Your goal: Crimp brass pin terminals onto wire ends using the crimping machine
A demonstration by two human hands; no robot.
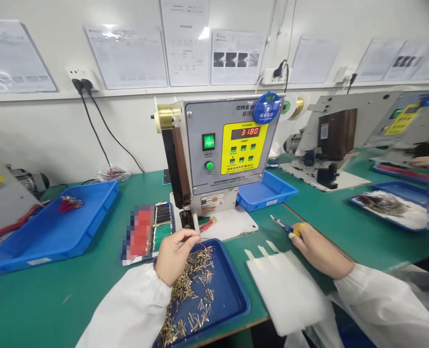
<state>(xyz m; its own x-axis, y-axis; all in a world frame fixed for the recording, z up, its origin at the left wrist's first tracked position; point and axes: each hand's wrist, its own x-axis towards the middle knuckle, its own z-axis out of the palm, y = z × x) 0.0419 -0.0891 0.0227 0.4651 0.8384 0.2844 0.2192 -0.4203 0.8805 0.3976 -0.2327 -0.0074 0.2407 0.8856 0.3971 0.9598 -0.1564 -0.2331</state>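
Note:
My left hand [173,256] is pinched closed over a blue tray [232,302] of several small brass terminals [193,280], holding thin red wires [207,225] toward the foot of a grey bench machine [214,159]. The machine's red counter reads 3180. My right hand [314,246] is closed on a small tool with a yellow and blue handle [287,227], resting on the green bench just right of the machine. A white foam sheet [285,290] with tape strips lies in front of my right hand.
A large blue tray [51,227] with red wires sits at the left. A smaller blue tray [267,191] stands right of the machine. Green and black parts [163,224] lie beside it. More machines [330,140] and trays [392,205] fill the right, where another person's hand [428,161] shows.

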